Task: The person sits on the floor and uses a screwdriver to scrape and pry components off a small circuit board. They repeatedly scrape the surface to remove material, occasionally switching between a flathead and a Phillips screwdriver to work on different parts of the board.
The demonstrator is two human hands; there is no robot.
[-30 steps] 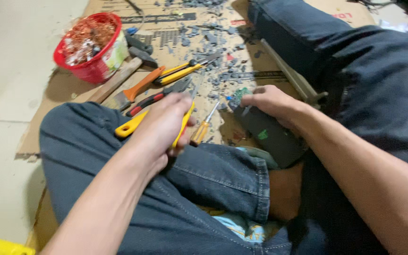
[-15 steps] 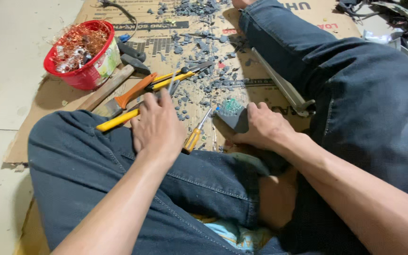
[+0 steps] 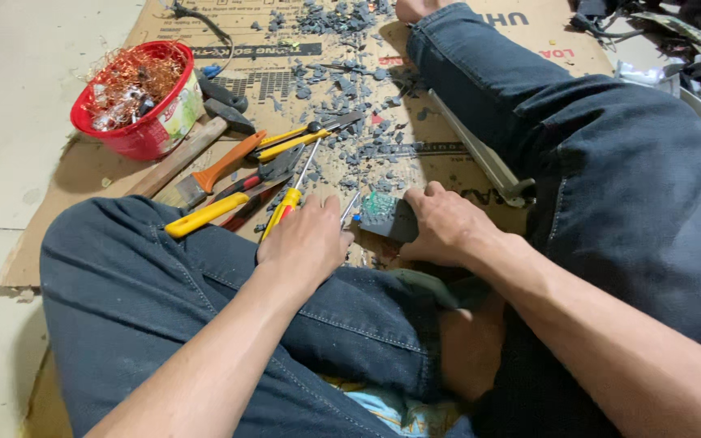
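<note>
While my right hand [image 3: 448, 223] clamps the small grey block with its green circuit board [image 3: 384, 215] steady near the flattened brown cardboard sheet's [image 3: 91, 174] near edge, my left hand [image 3: 308, 242] closes round a thin metal tool [image 3: 349, 209] aimed at it.

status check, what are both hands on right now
Left hand gripping a thin screwdriver. Right hand pinning grey block on cardboard. Grey chips, loose tools nearby.

Seen from above, a person wears dark blue denim jeans [image 3: 610, 186] with visible seams and orange-brown stitching along a pocket edge. Both forearms are bare, with no sleeves, watch or rings on the left hand [image 3: 306, 243] or right hand [image 3: 448, 227]. One foot [image 3: 415, 8] is bare.
</note>
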